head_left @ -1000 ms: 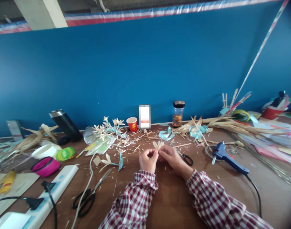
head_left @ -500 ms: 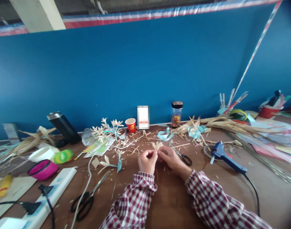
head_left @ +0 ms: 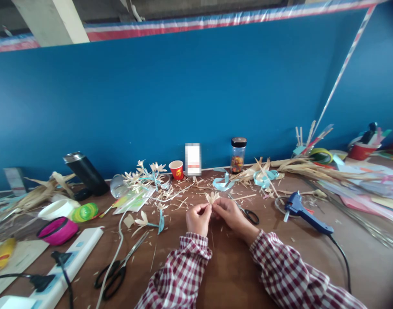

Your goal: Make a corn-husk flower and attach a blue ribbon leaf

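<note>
Between my fingertips stands a small cream husk flower, its petals spread upward. My left hand pinches its base from the left. From the right, my right hand pinches the same base, thumb and fingers pressed together; the lower end of the flower is hidden. Behind my right hand lies a pair of black-handled scissors, partly covered. To the left of my hands rest a loose husk flower with blue tape and larger scissors. A bunch of finished husk flowers lies farther back.
A blue glue gun lies on the right, its cord trailing forward. A red paper cup and a lidded jar stand near the blue partition. At left are a power strip and a black bottle. Husk scraps litter the tabletop.
Almost nothing differs. Both hands stay pinched at the flower's base, and the view has shifted very slightly.
</note>
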### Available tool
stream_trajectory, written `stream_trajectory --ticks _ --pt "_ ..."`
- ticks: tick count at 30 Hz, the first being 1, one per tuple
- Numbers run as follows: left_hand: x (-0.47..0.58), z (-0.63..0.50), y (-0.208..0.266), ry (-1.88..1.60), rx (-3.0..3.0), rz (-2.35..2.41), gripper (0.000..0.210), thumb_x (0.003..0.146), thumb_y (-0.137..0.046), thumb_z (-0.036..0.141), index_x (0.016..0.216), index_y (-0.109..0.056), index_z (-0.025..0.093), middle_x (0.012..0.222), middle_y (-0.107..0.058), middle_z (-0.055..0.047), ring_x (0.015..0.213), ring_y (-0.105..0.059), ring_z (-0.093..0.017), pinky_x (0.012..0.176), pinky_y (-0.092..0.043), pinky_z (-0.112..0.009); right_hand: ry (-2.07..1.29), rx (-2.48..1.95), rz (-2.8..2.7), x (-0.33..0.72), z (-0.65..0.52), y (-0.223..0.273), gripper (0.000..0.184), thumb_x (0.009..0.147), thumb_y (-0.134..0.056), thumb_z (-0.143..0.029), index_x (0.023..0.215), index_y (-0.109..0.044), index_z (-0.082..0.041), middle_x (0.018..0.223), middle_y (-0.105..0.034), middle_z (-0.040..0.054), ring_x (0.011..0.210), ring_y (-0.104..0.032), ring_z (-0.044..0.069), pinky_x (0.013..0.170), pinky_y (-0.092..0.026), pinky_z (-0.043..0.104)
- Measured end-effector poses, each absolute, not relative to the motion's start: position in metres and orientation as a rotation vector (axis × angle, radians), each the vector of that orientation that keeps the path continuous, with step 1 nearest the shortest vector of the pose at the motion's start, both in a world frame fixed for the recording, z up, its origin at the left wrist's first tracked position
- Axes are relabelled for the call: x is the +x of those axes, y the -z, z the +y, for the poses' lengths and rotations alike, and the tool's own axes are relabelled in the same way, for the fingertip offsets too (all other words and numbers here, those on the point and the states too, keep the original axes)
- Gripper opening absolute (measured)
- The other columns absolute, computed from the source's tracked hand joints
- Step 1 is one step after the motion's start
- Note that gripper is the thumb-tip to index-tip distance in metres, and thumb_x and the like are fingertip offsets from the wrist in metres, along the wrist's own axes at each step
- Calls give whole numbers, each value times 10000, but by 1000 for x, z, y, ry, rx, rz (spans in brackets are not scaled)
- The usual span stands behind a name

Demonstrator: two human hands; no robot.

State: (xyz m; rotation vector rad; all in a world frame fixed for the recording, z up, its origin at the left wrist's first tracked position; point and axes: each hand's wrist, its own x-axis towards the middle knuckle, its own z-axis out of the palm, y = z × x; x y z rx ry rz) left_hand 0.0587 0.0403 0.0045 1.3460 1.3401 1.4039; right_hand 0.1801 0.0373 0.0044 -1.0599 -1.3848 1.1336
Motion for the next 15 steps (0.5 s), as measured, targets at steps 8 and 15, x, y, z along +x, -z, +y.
stream_trajectory --ticks 8,15 --pt "59 42 2 -1457 1393 1344 171 658 -640 306 702 -698 151 667 -691 -64 661 -646 -201 592 -522 -292 -1135 -1091 -1353 179 36 -6 271 751 -579 -409 710 -603 -143 556 -555 -17 485 -463 89 463 -347 203" --pt "63 43 2 -1469 1272 1319 142 615 -652 272 648 -676 136 611 -681 -47 598 -636 -184 571 -516 -276 -1101 -1086 -1352 178 35 -4 250 754 -575 -391 707 -597 -147 554 -547 -16 495 -461 96 471 -349 211"
